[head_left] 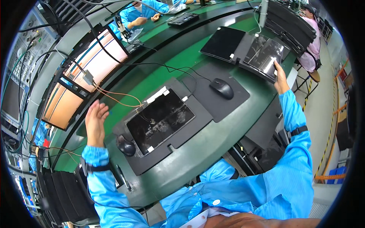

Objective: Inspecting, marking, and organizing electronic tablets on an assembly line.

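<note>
My left hand (96, 123) is raised over the left part of the green bench, its fingers stretched out and nothing in them. My right hand (280, 78) reaches to the far right and grips the near edge of a glossy black tablet-like panel (262, 57); its fingers underneath are hidden. In front of me, another black panel (167, 117) with smudged glass lies on a dark foam mat (152, 164). Thin orange cables (121, 99) run to its upper edge from a small grey connector box (88, 77). A third dark panel (223, 42) lies beside the one in my right hand.
One black mouse (221, 88) rests on a mouse pad (237, 97), another mouse (125, 145) by the mat's left side. A pen (123, 178) lies near the bench edge. Lit monitors (100, 57) stand left. Black trays (289, 24) are stacked far right. A co-worker (138, 15) sits opposite.
</note>
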A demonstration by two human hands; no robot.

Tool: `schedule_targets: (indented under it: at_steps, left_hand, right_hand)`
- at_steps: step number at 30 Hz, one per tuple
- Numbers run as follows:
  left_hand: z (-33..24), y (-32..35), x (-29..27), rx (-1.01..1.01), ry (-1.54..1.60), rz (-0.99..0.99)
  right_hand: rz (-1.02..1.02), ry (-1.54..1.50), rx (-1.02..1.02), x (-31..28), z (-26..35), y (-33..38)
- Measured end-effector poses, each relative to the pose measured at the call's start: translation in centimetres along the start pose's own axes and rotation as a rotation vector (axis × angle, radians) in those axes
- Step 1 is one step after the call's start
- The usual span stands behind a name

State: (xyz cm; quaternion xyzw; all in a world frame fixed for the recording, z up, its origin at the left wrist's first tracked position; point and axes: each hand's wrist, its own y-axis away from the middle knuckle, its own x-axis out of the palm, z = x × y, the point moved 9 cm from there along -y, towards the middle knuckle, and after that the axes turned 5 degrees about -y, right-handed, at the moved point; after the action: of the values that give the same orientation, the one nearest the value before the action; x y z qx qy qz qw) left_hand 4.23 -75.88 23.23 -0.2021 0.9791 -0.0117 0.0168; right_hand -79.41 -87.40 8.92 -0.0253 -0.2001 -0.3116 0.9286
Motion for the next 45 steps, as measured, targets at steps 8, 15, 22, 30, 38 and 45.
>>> schedule_targets:
  at_steps: [8,15,22,30,38,45]
  left_hand:
    - [2.6,22.2,4.9,0.074,0.225,0.219]
    - [8.3,33.5,5.6,-0.387,0.842,0.212]
    - [7.8,39.0,-1.2,-0.322,1.030,0.211]
    - [10.4,34.7,-5.3,0.352,-0.606,-0.186]
    - [9.3,35.1,-3.2,0.574,-1.031,-0.210]
    - [9.8,34.7,-3.0,0.505,-1.057,-0.204]
  right_hand:
    - [0.149,-0.131,0.204,-6.4,-0.6,11.7]
    - [0.071,0.723,0.163,-9.1,-1.1,11.1]
    - [0.008,0.637,0.285,-9.5,-3.9,11.9]
    - [0.078,0.469,0.361,-9.8,-7.5,7.2]
    - [-0.341,1.143,-1.233,0.4,4.1,19.6]
    - [1.106,0.708,-0.975,19.5,-4.3,45.0]
